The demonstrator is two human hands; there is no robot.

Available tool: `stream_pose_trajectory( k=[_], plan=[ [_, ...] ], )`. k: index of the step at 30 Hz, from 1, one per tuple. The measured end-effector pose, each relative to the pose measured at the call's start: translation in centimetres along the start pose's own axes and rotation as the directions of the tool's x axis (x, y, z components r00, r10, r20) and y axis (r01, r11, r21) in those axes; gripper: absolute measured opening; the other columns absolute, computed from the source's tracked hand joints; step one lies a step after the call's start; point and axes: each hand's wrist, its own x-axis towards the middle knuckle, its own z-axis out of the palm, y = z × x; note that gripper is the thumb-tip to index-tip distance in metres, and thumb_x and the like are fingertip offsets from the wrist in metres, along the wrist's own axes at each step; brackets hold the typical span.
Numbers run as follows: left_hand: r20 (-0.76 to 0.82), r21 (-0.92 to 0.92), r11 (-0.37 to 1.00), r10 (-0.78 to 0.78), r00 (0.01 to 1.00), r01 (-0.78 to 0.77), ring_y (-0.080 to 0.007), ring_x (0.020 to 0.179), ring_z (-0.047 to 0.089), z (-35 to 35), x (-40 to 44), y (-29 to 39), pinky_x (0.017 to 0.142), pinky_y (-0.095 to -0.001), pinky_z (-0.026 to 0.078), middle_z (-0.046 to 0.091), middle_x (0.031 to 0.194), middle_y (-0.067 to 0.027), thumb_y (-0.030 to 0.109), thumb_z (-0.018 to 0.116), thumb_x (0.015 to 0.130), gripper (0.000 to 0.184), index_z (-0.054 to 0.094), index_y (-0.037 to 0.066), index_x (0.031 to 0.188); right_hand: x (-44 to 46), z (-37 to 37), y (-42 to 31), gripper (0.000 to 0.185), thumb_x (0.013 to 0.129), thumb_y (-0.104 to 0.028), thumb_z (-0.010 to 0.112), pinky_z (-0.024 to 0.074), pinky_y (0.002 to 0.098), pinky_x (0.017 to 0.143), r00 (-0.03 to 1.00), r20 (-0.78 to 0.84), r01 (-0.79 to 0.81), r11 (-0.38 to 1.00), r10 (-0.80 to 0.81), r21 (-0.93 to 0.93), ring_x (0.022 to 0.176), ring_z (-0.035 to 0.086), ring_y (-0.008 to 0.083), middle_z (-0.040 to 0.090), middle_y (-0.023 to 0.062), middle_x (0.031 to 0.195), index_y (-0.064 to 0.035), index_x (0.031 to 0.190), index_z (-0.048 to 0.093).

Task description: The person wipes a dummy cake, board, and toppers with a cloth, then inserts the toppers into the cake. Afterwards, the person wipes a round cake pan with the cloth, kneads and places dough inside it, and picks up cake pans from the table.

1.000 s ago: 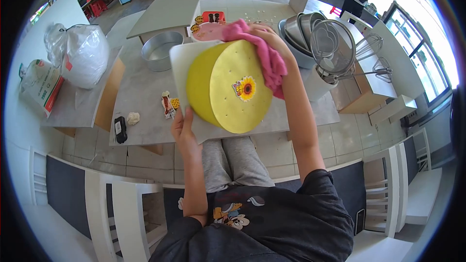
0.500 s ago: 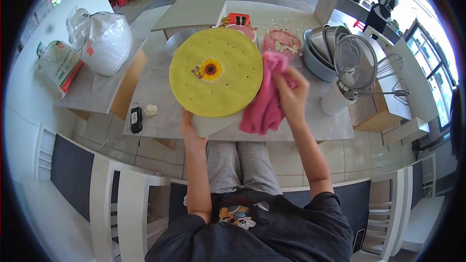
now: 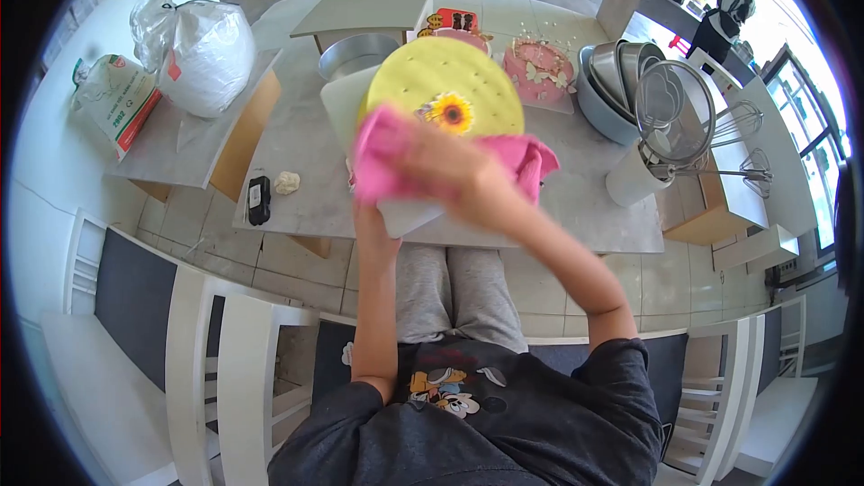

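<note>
A round yellow cake (image 3: pixel 423 72) with a sunflower decoration (image 3: pixel 450 113) and small holes in its top is tilted on a white board (image 3: pixel 342 108). My left hand (image 3: pixel 376 223) grips the near side of the board from below, its fingers largely hidden. A pink cloth (image 3: pixel 382 148) is in my right hand (image 3: pixel 454 166), which is blurred and lies across the near edge of the cake. One end of the cloth hangs out on the right, over the cake's side.
Behind the cake stand a pink cake (image 3: pixel 538 72) with butterflies and a round metal pan (image 3: pixel 360 56). Metal bowls (image 3: pixel 612 81) and a white container (image 3: pixel 634 182) of whisks and sieves are at right. A black object (image 3: pixel 258 201) and a whitish lump (image 3: pixel 286 183) lie at left.
My right hand has swept the pink cloth leftward from the cake's right side to its near edge. The cake has shifted right and its tilt has changed, showing more of the board.
</note>
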Motion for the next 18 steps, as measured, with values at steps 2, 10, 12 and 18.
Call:
stream_pose_trajectory(
  k=[2, 10, 12, 18],
  plan=[
    [-0.016, 0.074, 0.993, -0.093, 0.996, 0.094, -0.0150, 0.090, 0.058, -1.0, 0.4, -0.2, 0.072, -0.0284, 0.049, 0.057, 0.103, -0.0074, 0.029, 0.046, 0.091, 0.036, 0.047, 0.003, 0.115, 1.2, -2.6, 2.7, 0.031, 0.071, 0.006, 0.049, 0.0441, 0.0333, 0.086, 0.935, -0.247, -0.281, 0.957, 0.255, -0.077, 0.104, 0.054, 0.0297, 0.059, 0.0152, 0.105, -0.0018, 0.099, 0.060],
    [-0.030, 0.101, 0.995, -0.019, 0.999, 0.022, -0.0153, 0.090, 0.058, -0.3, 0.9, -0.7, 0.071, -0.0275, 0.050, 0.057, 0.101, -0.0067, 0.028, 0.047, 0.090, 0.035, 0.048, 0.001, 0.112, 1.7, -0.7, 1.4, 0.034, 0.069, -0.001, 0.056, 0.0477, 0.0325, 0.079, 0.984, -0.127, -0.125, 0.992, 0.124, 0.004, 0.096, 0.058, 0.0264, 0.060, 0.0099, 0.104, -0.0102, 0.101, 0.062],
    [0.000, 0.017, 0.999, 0.048, 0.999, -0.048, -0.0160, 0.094, 0.057, -1.2, 0.7, -1.4, 0.072, -0.0284, 0.050, 0.056, 0.104, -0.0068, 0.026, 0.047, 0.090, 0.035, 0.047, 0.001, 0.113, 1.5, 0.9, -1.1, 0.036, 0.067, 0.000, 0.058, 0.0474, 0.0331, 0.080, 0.993, -0.067, 0.101, 0.990, -0.094, 0.100, 0.100, 0.056, 0.0248, 0.059, 0.0082, 0.106, -0.0115, 0.101, 0.062],
    [-0.052, 0.098, 0.993, -0.060, 0.997, 0.065, -0.0147, 0.089, 0.058, -1.9, 0.1, -0.3, 0.072, -0.0267, 0.049, 0.057, 0.102, -0.0065, 0.024, 0.047, 0.090, 0.032, 0.050, 0.000, 0.111, 5.6, -4.1, 5.5, 0.025, 0.072, 0.004, 0.054, 0.0472, 0.0301, 0.076, 0.935, -0.342, -0.178, 0.958, 0.094, -0.223, 0.084, 0.061, 0.0204, 0.063, 0.0076, 0.096, -0.0037, 0.094, 0.062]
  ],
)
